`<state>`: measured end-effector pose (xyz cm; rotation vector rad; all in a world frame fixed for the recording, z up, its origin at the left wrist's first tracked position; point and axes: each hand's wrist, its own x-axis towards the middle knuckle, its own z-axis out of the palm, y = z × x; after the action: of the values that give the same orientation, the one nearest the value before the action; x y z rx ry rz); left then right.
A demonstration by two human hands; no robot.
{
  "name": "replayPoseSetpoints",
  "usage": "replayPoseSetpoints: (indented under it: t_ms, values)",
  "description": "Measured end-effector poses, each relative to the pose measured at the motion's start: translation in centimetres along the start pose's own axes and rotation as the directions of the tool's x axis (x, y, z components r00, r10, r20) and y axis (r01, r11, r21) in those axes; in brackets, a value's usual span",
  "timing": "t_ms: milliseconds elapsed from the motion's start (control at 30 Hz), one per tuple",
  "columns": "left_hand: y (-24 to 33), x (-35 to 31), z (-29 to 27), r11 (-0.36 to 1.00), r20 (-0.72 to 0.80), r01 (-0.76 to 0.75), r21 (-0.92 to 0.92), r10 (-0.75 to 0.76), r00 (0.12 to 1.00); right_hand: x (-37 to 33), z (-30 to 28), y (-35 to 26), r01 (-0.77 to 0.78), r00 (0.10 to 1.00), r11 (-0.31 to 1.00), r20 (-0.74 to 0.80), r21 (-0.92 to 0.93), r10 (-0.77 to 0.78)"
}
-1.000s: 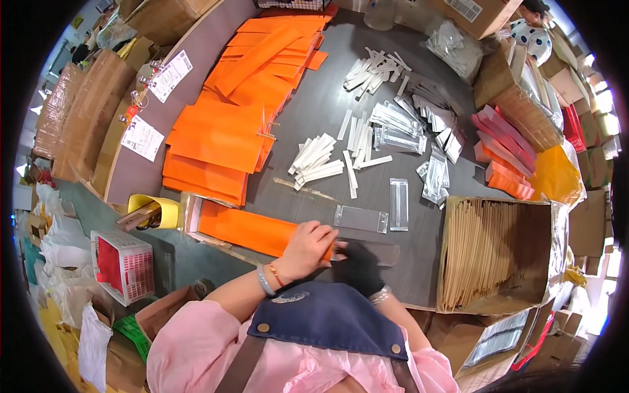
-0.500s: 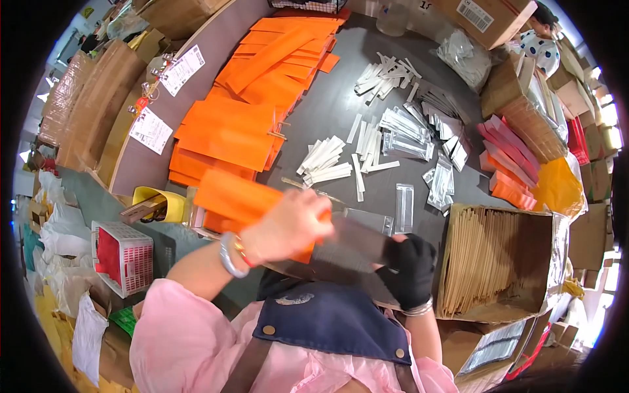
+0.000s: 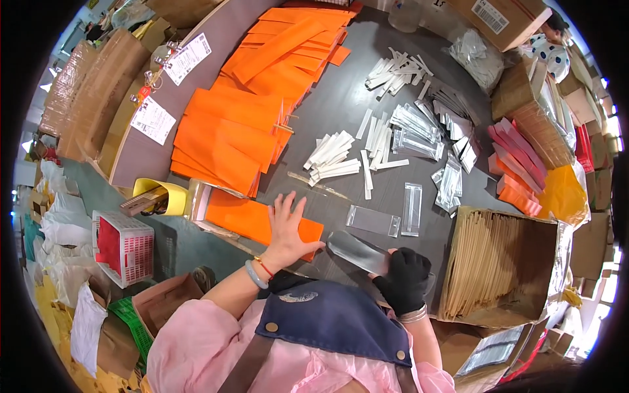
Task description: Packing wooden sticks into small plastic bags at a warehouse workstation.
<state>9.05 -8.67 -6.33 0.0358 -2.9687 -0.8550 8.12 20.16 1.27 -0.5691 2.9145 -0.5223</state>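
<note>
My bare left hand (image 3: 285, 228) has its fingers spread over a folded-looking orange sheet (image 3: 239, 217) that lies flat at the table's near edge. In a black glove with bare fingertips, my right hand (image 3: 405, 275) grips a clear, shiny plastic strip (image 3: 357, 252), its free end pointing left toward my left thumb. Just beyond it, a transparent flat sleeve (image 3: 373, 221) lies on the dark table. Beside that sleeve rests a narrow clear packet (image 3: 411, 208), set upright to my view. Farther left is a large spread of orange sheets (image 3: 226, 134).
White strips (image 3: 331, 157) and clear packets (image 3: 416, 134) lie in loose piles mid-table. At right stands a carton (image 3: 550, 314) packed with brown card edges (image 3: 478, 262). Pink and red pieces (image 3: 517, 157) lie behind it. A yellow holder (image 3: 167, 198) hangs at the left edge.
My left hand has let go of the raised orange sheet, which now lies flat under its spread fingers. The plastic strip in my right hand has tilted and come to rest closer to me.
</note>
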Motion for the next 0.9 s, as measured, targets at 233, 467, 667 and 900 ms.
replayPoseSetpoints:
  t_ms: [233,467,667,900]
  values:
    - [0.1,0.1,-0.2,0.999,0.039,-0.014,-0.04,0.016,0.999,1.4,4.1,-0.7,0.095,0.992,0.982,0.066,0.164,-0.107]
    - [3.9,6.6,2.8,0.932,-0.052,-0.182,-0.314,0.175,0.983,2.6,4.7,-0.6,0.16,0.981,0.974,-0.139,0.163,-0.137]
    - [7.4,14.6,5.6,0.988,-0.134,-0.086,0.129,0.103,0.986,-4.2,0.1,8.2,-0.269,0.743,0.928,-0.558,0.257,0.369]
    - [4.7,15.1,4.0,0.997,-0.062,-0.073,-0.039,0.071,0.996,-12.7,-2.3,18.2,-0.765,0.485,0.611,-0.441,0.205,0.755]
